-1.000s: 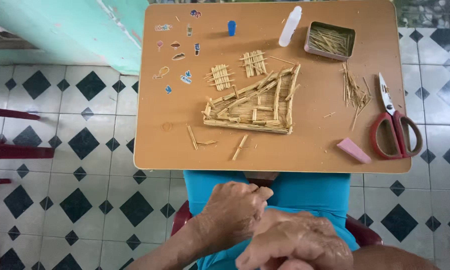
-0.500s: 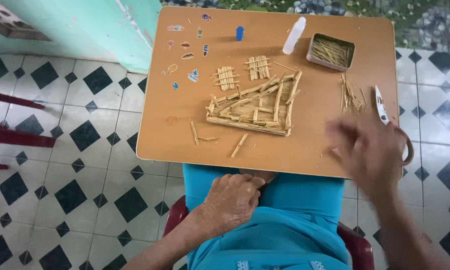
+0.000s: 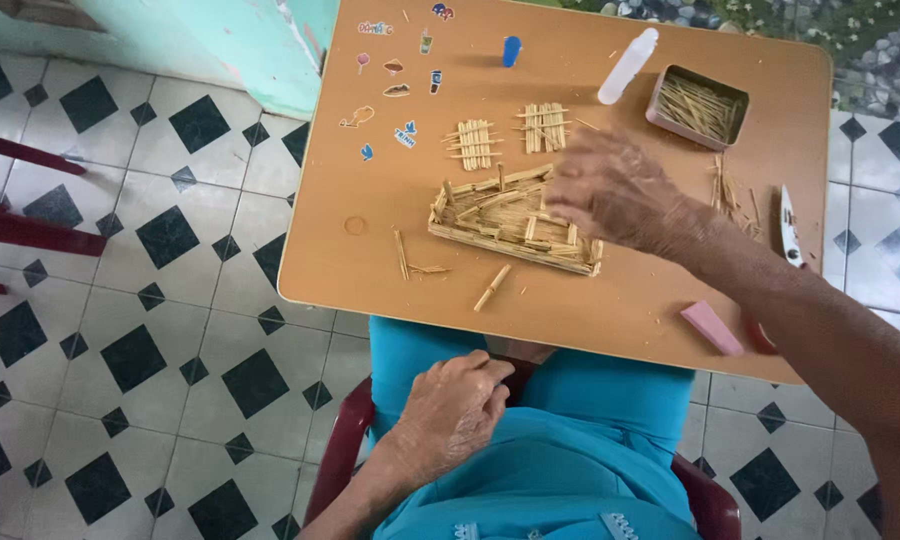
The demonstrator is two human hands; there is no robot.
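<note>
- The right hand [image 3: 615,190] is out over the desk [image 3: 370,260], hovering at the right end of the little stick frame [image 3: 510,222]. Fingers are spread loose and point left, with nothing pinched between them as far as I can see.
- That frame sits about mid-desk, and its long axis runs left to right with a slight tilt, the far right corner dipping toward the near edge. So the hand is over its right end, and most of the frame stretches away to the left of the fingertips.
- I can't tell if the fingers actually touch the sticks or just float over them; the hand is a bit blurred.
- The left hand [image 3: 450,410] is way off, curled loosely in the lap below the desk edge, holding nothing. The right one is clearly the nearer.
- Just behind the frame are two small stick panels [image 3: 510,135]. Further right there's a tin of sticks [image 3: 698,106], with a white bottle [image 3: 628,66] beside it.
- A pink block [image 3: 712,328] lies near the front edge under the right forearm, and a few loose sticks [image 3: 492,288] lie in front of the frame.
</note>
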